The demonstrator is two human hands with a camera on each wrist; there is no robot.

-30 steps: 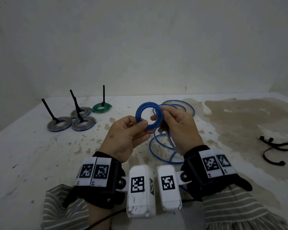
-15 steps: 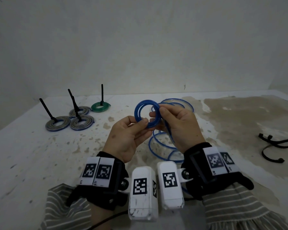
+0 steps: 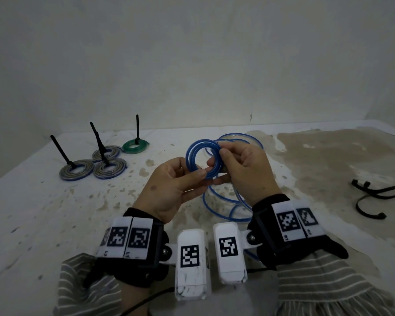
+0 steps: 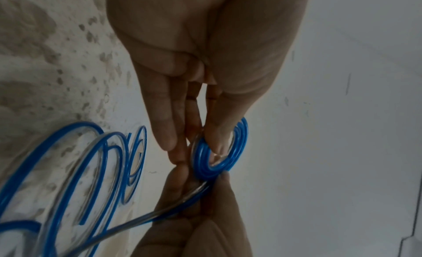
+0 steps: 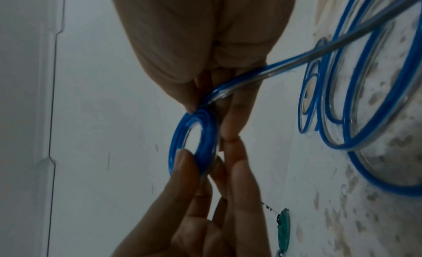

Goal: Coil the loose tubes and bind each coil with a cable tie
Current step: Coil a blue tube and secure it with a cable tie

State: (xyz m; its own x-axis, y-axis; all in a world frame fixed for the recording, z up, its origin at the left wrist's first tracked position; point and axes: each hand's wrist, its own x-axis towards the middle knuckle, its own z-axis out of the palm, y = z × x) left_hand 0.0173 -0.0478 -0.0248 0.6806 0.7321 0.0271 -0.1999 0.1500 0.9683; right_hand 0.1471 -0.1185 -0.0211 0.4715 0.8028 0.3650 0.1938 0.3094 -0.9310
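Note:
A small blue tube coil (image 3: 202, 159) (image 4: 219, 152) (image 5: 194, 140) stands upright above the table between both hands. My left hand (image 3: 180, 181) pinches its lower edge between thumb and fingers. My right hand (image 3: 240, 169) pinches its right edge, and the free tube runs back through that hand's fingers. The rest of the blue tube (image 3: 228, 201) (image 4: 75, 170) (image 5: 365, 102) lies in wide loose loops on the table under and behind the hands.
Three grey-blue coils (image 3: 77, 173) and a green coil (image 3: 135, 145) lie at the back left, each bound with an upright black cable tie. Loose black cable ties (image 3: 374, 197) lie at the right. The white table (image 3: 43, 224) is stained, with a large brown patch at the right.
The small coil has loosened and widened a little between the hands. Both hands have shifted their pinch around it and stayed in place above the table.

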